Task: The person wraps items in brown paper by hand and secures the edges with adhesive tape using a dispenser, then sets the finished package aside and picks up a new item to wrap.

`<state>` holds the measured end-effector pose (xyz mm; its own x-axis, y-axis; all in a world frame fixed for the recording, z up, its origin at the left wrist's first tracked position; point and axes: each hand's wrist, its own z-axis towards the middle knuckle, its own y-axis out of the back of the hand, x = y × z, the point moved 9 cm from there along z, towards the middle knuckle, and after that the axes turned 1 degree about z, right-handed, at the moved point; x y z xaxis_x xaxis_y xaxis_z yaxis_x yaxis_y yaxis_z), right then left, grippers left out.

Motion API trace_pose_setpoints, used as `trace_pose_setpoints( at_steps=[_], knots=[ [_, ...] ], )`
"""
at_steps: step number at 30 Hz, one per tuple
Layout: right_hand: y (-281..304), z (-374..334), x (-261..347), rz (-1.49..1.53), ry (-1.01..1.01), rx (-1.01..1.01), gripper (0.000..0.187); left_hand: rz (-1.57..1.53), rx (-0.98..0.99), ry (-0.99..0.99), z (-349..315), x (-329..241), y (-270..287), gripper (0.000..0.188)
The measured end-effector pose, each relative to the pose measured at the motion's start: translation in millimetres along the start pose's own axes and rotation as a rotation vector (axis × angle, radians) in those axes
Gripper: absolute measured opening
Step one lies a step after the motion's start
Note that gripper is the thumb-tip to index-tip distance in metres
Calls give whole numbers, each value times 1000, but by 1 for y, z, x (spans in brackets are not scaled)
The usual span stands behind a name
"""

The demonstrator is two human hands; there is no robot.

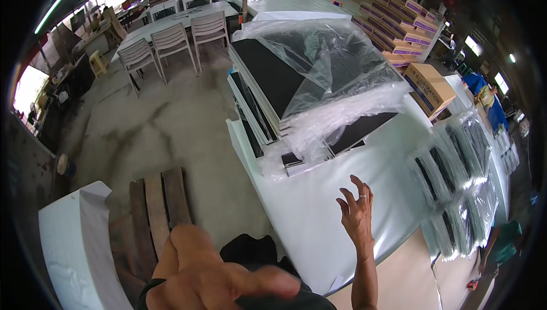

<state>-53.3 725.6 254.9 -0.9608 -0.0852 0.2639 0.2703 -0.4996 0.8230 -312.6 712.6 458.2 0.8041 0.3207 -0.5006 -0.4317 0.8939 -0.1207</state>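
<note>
My left hand (pixel 222 284) is raised close at the lower edge, large and blurred. Its thumb stretches out to the right, the other fingers are partly cut off, and I see nothing held. My right hand (pixel 358 213), a ring on one finger, hovers over the white-covered table (pixel 307 213). Its fingers are loosely curved and apart, with nothing between them. Beyond it lies a tall stack of black boards (pixel 273 79) with pale edges, partly draped in clear plastic film (pixel 336 71). Nearest to the right hand is the stack's front edge, where film hangs loosely.
Plastic-wrapped bundles (pixel 453 156) sit on the right, near a cardboard box (pixel 428 89). Piled cartons (pixel 393 22) stand behind. A wooden pallet (pixel 156 204) and a white sheet-covered block (pixel 77 241) are at left. Chairs (pixel 171 42) line a far table. A person in green (pixel 504 241) is at right.
</note>
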Motion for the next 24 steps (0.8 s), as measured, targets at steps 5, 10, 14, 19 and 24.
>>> trace_pose_setpoints(
  at_steps=[5,10,14,19,24],
  knots=[
    [5,12,16,380,-120,92,26,30,-445,-87,1,24,76,60],
    [-28,53,90,1594,-306,238,49,281,-870,224,-33,115,314,56],
    [-67,77,85,1955,-641,225,82,43,-938,432,-57,209,354,44],
    [-51,122,89,2104,-735,66,91,-283,-777,458,-29,234,324,60],
    [-48,135,89,2022,-858,182,80,-412,-663,468,-17,222,314,58]
  ],
)
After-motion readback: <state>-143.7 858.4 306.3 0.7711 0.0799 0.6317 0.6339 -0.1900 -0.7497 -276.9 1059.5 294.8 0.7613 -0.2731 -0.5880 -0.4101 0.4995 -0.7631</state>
